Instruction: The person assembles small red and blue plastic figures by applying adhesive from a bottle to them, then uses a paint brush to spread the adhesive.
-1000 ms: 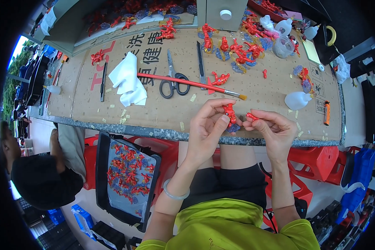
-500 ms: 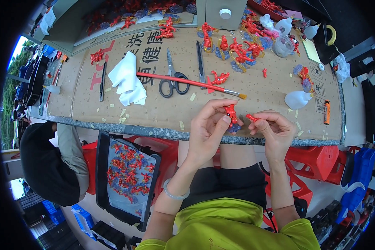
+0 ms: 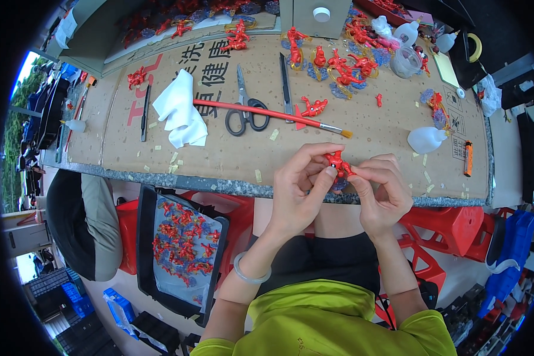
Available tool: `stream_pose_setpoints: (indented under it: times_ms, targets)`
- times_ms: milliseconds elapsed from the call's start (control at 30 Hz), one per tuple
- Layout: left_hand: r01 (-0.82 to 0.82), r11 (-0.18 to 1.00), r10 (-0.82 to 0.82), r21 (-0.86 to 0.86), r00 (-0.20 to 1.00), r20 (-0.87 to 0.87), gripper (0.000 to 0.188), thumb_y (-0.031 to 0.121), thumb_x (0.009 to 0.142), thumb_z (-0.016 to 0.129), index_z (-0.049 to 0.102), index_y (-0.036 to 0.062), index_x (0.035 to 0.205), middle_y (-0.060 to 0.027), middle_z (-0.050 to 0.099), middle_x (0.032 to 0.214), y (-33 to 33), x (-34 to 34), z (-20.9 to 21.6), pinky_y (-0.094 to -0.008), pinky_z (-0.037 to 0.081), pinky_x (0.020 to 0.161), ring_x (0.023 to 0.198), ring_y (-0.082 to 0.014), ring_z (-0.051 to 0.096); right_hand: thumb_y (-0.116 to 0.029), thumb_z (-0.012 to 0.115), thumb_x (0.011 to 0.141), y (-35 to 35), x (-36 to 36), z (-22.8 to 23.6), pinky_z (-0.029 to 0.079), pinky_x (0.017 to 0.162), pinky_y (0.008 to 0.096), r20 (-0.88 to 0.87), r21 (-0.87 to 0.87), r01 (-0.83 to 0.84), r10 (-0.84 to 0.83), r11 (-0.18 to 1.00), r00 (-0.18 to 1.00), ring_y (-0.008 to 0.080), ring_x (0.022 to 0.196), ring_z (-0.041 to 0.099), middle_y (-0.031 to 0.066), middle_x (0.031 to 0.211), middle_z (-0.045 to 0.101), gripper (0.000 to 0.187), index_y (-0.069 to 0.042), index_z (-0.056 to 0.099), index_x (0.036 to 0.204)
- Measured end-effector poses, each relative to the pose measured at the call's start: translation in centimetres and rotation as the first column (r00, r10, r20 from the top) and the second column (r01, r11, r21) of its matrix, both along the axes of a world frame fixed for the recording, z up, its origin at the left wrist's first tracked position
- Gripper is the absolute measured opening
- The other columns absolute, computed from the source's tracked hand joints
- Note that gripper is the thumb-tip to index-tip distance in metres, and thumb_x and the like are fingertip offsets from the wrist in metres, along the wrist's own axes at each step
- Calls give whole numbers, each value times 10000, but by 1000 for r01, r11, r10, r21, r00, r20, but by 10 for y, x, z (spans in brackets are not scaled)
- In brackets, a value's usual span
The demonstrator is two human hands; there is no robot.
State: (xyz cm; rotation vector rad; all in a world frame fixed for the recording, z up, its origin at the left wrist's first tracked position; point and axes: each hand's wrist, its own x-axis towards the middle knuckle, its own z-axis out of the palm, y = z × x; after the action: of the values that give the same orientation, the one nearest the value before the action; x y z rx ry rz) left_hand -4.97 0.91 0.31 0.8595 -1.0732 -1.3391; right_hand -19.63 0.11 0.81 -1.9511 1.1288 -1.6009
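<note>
Just over the table's front edge, my left hand (image 3: 299, 193) pinches a small red figurine (image 3: 336, 161) with a bluish translucent part below it. From the other side, my right hand (image 3: 384, 196) grips a small red figurine part (image 3: 349, 171) between thumb and fingertips. That part meets the figurine's right side; whether it is joined there is too small to tell. Beyond my hands lies a long red paintbrush (image 3: 261, 111), its bristles pointing towards them. Its handle crosses black-handled scissors (image 3: 241, 95) and reaches a white cloth (image 3: 181, 113).
More red figurines (image 3: 345, 74) stand at the back. A cutter knife (image 3: 286, 83) and a loose red piece (image 3: 313, 107) lie mid-table. On the right are a white squeeze bottle (image 3: 426, 140) and an orange tube (image 3: 468, 159). A figurine-filled tray (image 3: 147, 261) is left of my legs; another person (image 3: 80, 225) sits beyond.
My right hand has moved left, bringing the small red part from a gap away up against the figurine. The figurine has tilted slightly in my left hand. The person at left has shifted.
</note>
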Motion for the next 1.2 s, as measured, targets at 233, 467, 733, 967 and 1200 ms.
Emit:
stream_pose_setpoints:
  times_ms: [233,467,733,967,1200]
  targets:
    - [-24,999,25,-49,999,21,288,-66,880,522,545,-36,1165,-70,588,948,0,-1,-1,-225,525,694,843,-98,596,49,735,647,-4,-2,6,445,609,289,-31,6,-6,7,1000,999,214,676,567,85,733,636,149,-5,672,771]
    - [-43,999,44,16,998,-40,279,-97,849,545,571,-58,1124,-89,595,943,3,-5,-3,-238,559,655,835,-134,624,108,696,612,-7,-4,4,451,583,280,-84,-51,-14,10,999,996,217,650,574,82,718,636,190,-5,669,762]
    - [24,998,-17,59,994,-109,266,-108,839,550,574,-68,1101,-95,594,943,1,0,-1,-235,572,635,851,-145,634,120,663,632,-13,-4,0,444,601,279,96,137,-98,85,986,992,198,664,564,75,705,635,156,6,660,739]
    - [7,1000,-5,24,997,-77,252,-112,835,549,582,-71,1082,-84,582,930,2,-1,-2,-231,568,625,846,-141,634,148,619,656,-15,-3,1,440,598,272,118,148,-129,111,981,987,185,663,551,67,675,622,166,7,665,730]
    - [11,999,-11,33,1000,8,242,-115,829,553,585,-78,1065,-74,577,908,-1,0,-3,-207,523,621,813,-107,625,180,586,644,-15,-1,2,441,588,267,151,182,-129,102,975,983,179,658,549,72,665,617,192,17,660,712]
